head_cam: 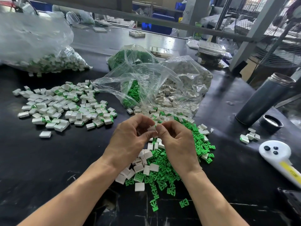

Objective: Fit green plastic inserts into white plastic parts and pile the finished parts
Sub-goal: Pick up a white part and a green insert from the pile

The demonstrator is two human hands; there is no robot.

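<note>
Both hands meet at ctr: left hand (130, 136) & right hand (175, 141) pinch one white part (151, 128), prob seating insert; finished pile (65, 105) at 10 o'clock.

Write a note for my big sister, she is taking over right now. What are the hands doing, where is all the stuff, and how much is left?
Hands: left hand and right hand together pinch one white part above the table; whether its insert is in yet is hidden by the fingers.
Supplies: loose green inserts and empty white parts lie under the hands; more of each sit in the open clear bags behind.
Done: a spread pile of finished parts on the left, and a fuller bag of finished parts behind it.
Left: many loose inserts and white parts, plus both supply bags.
</note>
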